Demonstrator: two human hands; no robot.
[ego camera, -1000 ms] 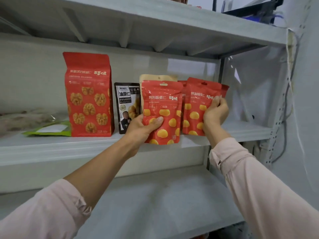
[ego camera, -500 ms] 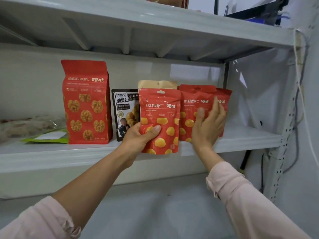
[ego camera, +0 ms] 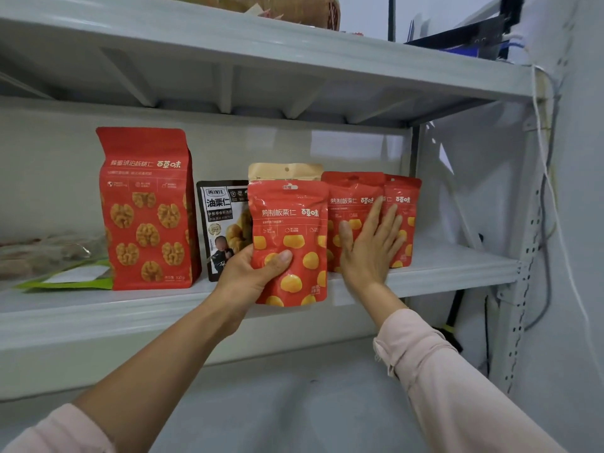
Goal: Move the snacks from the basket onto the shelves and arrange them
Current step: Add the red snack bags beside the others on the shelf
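On the middle shelf (ego camera: pixel 98 308), head view: the left hand (ego camera: pixel 251 276) grips a red chestnut pouch (ego camera: pixel 289 237) by its lower left corner, thumb across the front. The pouch's base overlaps the shelf's front lip and appears not yet set down. The right hand (ego camera: pixel 372 250), fingers straight and spread, presses flat on two standing chestnut pouches (ego camera: pixel 353 194). Good practice: steady that pair, then seat the held pouch upright just beside them, label forward, before the kraft pouch (ego camera: pixel 284 171). Legible: "熟制板栗仁" and "百草味" on the chestnut pouches; "油栗仁" on the black pouch (ego camera: pixel 222 220); "百草味" on the tall walnut bag (ego camera: pixel 147 207).
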